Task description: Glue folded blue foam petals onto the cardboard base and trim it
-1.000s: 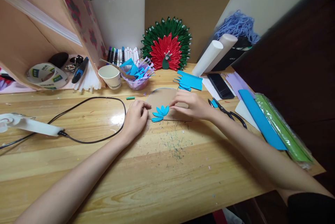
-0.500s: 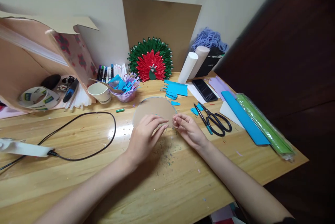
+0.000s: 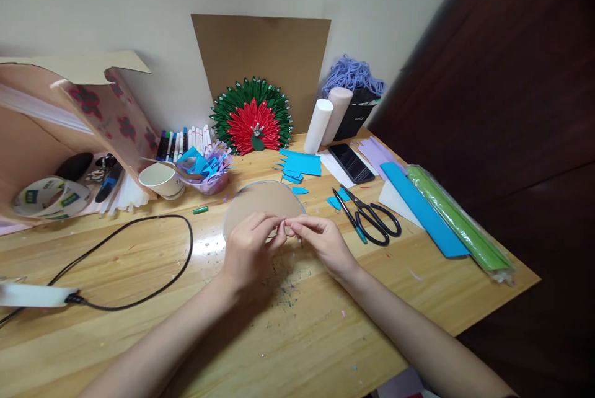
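A round brown cardboard disc (image 3: 260, 199) lies flat on the wooden table (image 3: 297, 323). My left hand (image 3: 248, 252) rests over its near edge, fingers curled and pinched. My right hand (image 3: 320, 243) meets it from the right, fingertips pinched together with the left ones at the disc's edge. What they pinch is hidden under the fingers. Loose blue paper petals (image 3: 300, 190) lie just beyond the disc, and a cut blue paper sheet (image 3: 302, 162) lies farther back.
Black scissors (image 3: 372, 218) lie right of my hands, with blue and green rolls (image 3: 446, 215) and a phone (image 3: 351, 162) beyond. A glue gun (image 3: 32, 294) with black cable (image 3: 139, 249) lies left. A paper cup (image 3: 162, 180), scrap bowl (image 3: 207, 175), markers and a red-green peacock craft (image 3: 251, 116) stand behind.
The view has tilted up and back. The blue petal fan seen on the disc is now covered by my hands, which have come together at the disc's near edge.
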Demonstrator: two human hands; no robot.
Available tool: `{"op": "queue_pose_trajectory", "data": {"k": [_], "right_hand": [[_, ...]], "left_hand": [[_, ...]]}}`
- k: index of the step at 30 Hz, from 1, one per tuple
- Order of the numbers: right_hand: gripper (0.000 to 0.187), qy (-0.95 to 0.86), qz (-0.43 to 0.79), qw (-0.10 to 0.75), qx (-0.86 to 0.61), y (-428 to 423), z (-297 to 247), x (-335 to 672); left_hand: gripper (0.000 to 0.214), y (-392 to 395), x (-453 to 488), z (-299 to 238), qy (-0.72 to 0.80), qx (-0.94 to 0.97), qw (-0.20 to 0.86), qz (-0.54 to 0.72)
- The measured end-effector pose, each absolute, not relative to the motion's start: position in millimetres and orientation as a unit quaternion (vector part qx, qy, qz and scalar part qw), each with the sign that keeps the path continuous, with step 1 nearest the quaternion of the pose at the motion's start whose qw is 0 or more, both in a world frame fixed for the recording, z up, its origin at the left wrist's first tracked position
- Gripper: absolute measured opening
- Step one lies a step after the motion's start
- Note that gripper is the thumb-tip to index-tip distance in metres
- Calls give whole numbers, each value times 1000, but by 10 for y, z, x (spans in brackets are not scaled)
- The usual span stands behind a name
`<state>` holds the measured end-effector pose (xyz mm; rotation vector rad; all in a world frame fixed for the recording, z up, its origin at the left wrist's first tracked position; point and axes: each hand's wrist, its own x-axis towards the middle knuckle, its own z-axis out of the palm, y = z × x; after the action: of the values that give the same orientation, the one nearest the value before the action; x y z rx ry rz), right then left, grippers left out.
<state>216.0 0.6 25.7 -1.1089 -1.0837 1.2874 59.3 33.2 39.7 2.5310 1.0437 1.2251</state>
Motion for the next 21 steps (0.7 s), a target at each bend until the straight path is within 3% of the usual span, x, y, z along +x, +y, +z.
{"op": "queue_pose_trajectory", "data": {"k": [4,10,16,21], "right_hand": [[20,-489,528,520,-459,-31,280,2136],[16,-486,459,553,-498,3,292,2213],[16,-529,377,549,-525,67,298,2350],[24,-508,387,526,-562,143,159,2432]], "left_hand": [[8,360,561,404,331,844,43,420],[22,357,360,580,467,769,167,402],[28,300,-239,532,626,669,193,351],[28,152,-485,280,643,653,240,320]]}}
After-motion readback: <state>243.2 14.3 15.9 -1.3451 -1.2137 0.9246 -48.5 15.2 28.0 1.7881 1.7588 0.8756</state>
